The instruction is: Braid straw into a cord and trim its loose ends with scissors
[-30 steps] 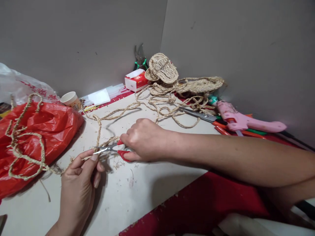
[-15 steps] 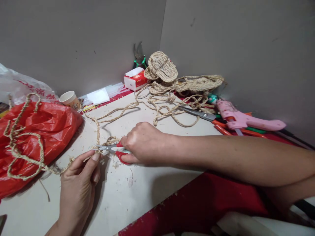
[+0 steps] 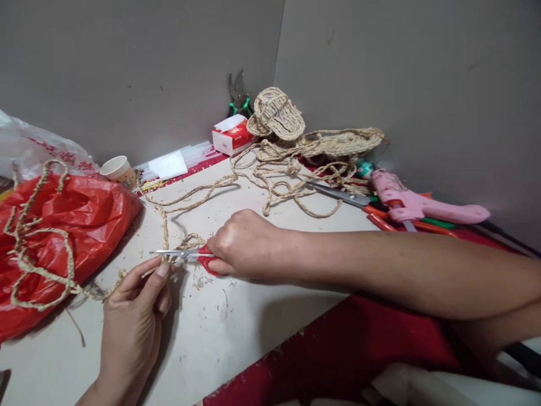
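Observation:
My right hand (image 3: 243, 245) grips the red handles of a pair of scissors (image 3: 182, 254), its fingers in the loops. The blades point left, lie nearly together and cross the braided straw rope (image 3: 165, 228) just above my left fingertips. My left hand (image 3: 137, 307) pinches that rope between thumb and forefinger; part of it is hidden behind the fingers. From there the rope rises toward the back of the table. Another rough braided length (image 3: 44, 276) loops over a red plastic bag (image 3: 101, 211) on the left and trails toward my left hand.
Coiled straw rope (image 3: 346, 144) and woven oval pieces (image 3: 279, 115) are heaped at the back. Beside them are a tissue pack (image 3: 231, 138), pruning shears (image 3: 239, 98), a paper cup (image 3: 117, 170), larger scissors (image 3: 344, 195) and a pink glue gun (image 3: 426, 204). Straw scraps litter the white board (image 3: 236, 332).
The scissor handles have come closer together and the blades have closed further across the rope. My left hand has hardly moved.

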Available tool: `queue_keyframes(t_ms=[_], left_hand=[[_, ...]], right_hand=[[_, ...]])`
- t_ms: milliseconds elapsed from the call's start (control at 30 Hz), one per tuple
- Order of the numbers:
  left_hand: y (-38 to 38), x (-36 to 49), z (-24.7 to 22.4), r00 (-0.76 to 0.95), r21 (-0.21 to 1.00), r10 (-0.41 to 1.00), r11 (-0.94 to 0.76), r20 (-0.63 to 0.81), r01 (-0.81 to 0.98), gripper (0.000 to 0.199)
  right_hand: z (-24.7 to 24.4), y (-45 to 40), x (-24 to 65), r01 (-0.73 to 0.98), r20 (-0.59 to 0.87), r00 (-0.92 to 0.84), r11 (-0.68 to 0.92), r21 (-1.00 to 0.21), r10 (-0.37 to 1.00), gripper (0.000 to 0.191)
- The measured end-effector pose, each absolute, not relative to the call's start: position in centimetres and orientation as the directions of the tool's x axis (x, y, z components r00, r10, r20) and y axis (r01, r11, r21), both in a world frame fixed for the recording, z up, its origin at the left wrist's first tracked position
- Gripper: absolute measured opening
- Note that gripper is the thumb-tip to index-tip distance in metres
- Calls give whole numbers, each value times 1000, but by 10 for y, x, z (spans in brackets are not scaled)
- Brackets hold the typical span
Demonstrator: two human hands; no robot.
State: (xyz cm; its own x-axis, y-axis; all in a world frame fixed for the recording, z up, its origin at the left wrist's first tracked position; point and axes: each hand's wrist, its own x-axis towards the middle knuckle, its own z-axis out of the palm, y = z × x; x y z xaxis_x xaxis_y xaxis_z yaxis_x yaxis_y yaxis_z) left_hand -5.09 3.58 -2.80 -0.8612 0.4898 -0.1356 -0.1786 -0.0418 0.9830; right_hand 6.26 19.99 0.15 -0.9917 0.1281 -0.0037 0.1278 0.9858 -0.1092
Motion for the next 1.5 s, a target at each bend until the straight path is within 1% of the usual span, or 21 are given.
queue_keyframes(t_ms=[133,333,467,533,633,733,900,1000,1100,1233,1367,1500], left_hand=[[35,-51,-27,-851,982,508,-44,-136,-183,24],[35,-50,-26,-844,982,521,-53,-130,-184,23],[36,-50,-25,-823,980,554,-58,-127,-190,21],[36,-50,-25,-813,980,568,-51,-128,-191,22],[35,-50,-25,-801,979,583,-41,-137,-198,21],[34,-51,-25,-783,978,606,-44,-136,-204,19],[36,-51,-25,-792,978,592,-30,-149,-206,21],[37,-51,-26,-808,979,567,-17,-160,-205,24],[37,-52,-27,-825,980,544,-23,-154,-198,24],[35,-55,-30,-846,987,516,-4,-134,-159,30],[33,-56,-33,-847,994,522,33,-105,-102,38],[31,-54,-33,-851,997,523,80,-42,0,43]], right_hand=[[1,201,62,144,6,-989,980,-139,146,34],[-4,208,60,196,98,-971,959,-203,220,37],[-6,209,61,182,121,-972,970,-162,203,39],[-6,209,61,177,119,-974,975,-134,193,40],[-4,210,60,184,72,-978,975,-127,194,38],[-2,211,59,192,30,-980,969,-153,198,33],[-2,213,60,186,63,-977,963,-197,202,32],[-1,211,62,140,80,-985,978,-157,154,36],[1,208,63,73,67,-995,995,-68,78,40],[0,205,64,32,76,-997,999,14,31,38],[-3,204,66,28,118,-993,999,22,25,34],[-2,201,67,39,109,-993,999,11,38,32]])
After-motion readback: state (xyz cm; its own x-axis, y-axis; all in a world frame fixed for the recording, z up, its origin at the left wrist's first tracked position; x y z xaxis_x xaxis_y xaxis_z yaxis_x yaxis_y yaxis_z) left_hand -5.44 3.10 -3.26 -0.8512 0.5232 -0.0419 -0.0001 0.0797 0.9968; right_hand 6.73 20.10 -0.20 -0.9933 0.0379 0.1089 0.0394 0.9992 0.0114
